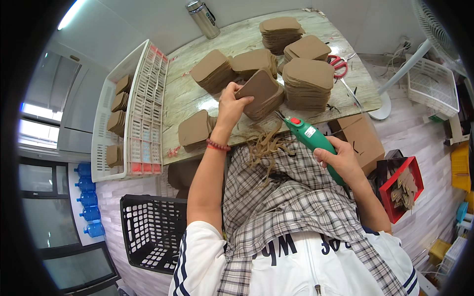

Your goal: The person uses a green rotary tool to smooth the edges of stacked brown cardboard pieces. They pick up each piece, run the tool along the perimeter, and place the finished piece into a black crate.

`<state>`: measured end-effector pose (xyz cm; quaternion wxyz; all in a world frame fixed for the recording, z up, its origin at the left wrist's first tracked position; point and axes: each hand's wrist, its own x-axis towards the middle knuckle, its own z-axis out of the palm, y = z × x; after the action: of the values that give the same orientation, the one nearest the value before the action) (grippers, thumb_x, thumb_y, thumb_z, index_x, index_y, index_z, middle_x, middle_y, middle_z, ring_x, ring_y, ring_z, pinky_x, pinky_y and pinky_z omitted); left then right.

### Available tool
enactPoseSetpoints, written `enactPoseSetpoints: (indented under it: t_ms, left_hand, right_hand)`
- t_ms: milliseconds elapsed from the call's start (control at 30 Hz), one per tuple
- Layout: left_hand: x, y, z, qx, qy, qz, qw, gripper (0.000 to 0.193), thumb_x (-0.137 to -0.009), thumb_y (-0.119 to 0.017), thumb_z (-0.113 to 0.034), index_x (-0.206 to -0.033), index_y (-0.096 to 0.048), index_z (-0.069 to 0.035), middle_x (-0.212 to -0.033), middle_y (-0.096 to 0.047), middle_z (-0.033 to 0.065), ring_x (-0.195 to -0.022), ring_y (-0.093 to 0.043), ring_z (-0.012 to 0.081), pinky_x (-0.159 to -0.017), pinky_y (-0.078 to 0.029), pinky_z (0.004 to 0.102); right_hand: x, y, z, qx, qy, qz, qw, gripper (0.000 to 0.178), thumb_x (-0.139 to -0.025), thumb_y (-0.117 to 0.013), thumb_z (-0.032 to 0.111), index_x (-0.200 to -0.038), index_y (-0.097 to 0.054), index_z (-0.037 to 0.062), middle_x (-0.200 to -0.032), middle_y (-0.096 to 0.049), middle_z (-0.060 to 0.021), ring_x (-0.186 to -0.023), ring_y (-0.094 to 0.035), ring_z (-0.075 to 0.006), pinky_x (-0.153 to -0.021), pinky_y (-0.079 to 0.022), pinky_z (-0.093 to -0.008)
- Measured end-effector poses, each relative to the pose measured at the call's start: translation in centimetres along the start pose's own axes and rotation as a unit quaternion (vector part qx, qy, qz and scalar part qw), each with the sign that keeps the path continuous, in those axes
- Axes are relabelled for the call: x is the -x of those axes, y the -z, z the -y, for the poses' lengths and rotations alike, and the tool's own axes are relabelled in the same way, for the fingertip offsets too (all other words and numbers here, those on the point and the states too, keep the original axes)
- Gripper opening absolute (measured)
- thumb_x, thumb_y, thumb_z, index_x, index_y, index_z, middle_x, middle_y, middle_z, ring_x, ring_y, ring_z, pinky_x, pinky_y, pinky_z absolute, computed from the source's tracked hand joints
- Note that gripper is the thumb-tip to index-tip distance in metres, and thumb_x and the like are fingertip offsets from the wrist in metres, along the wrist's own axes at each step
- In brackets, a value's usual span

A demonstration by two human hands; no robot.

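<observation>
My left hand [230,107] pinches a brown rounded-square piece [257,88] between thumb and fingers, tilted up against a stack of similar pieces [269,105] near the table's front edge. In my right hand [344,162] is a green handheld power tool [310,136] with a red button. Its narrow dark tip points toward that stack, a little apart from it. Thin tan strips [269,149] lie tangled on the checked apron [291,197] over my lap. Other brown stacks stand close by, one tall stack [308,84] just right of the held piece.
Red-handled scissors [338,66] and a steel flask [203,19] are on the table [185,91]. A white crate [144,111] with brown stacks borders it at left. Below are a black crate [153,232], a cardboard box [363,140] and a red bin [417,185]. A fan [439,34] stands right.
</observation>
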<state>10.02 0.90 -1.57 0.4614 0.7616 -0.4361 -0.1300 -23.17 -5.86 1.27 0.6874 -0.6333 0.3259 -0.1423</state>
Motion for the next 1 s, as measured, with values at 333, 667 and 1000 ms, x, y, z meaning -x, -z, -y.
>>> enactPoseSetpoints:
  t_ms: [333,667,1000]
  left_hand:
    - [4.5,-2.9,-5.5,0.739,0.118,-0.168,0.642,0.041,-0.085,-0.063,0.001,-0.123,-0.050,-0.003,-0.119,-0.059,0.0098,-0.112,-0.056,0.0252,-0.102,-0.044,0.0423]
    - [4.3,-5.4,-6.6,0.802,0.138,-0.162,0.559,0.039,-0.086,-0.062,-0.002,-0.123,-0.049,-0.003,-0.121,-0.058,0.0106,-0.113,-0.054,0.0263,-0.102,-0.043,0.0448]
    - [6.2,-7.0,-7.4,0.755,0.127,-0.128,0.630,0.038,-0.088,-0.060,-0.003,-0.124,-0.048,-0.005,-0.121,-0.057,0.0091,-0.114,-0.054,0.0240,-0.102,-0.044,0.0400]
  right_hand:
    - [-1.0,-2.1,2.3,-0.015,0.058,-0.029,0.998,0.034,-0.084,-0.070,0.020,-0.107,-0.061,-0.0030,-0.074,-0.059,-0.0006,-0.060,-0.052,-0.0052,-0.055,-0.044,-0.0209]
    - [-0.9,-2.8,3.5,-0.027,0.074,-0.040,0.996,0.035,-0.084,-0.071,0.020,-0.108,-0.061,-0.0032,-0.073,-0.058,-0.0003,-0.060,-0.052,-0.0050,-0.055,-0.044,-0.0204]
    - [-1.3,-2.3,4.2,-0.022,0.084,-0.055,0.995,0.033,-0.084,-0.070,0.020,-0.106,-0.062,-0.0035,-0.072,-0.059,-0.0006,-0.059,-0.052,-0.0049,-0.054,-0.043,-0.0203]
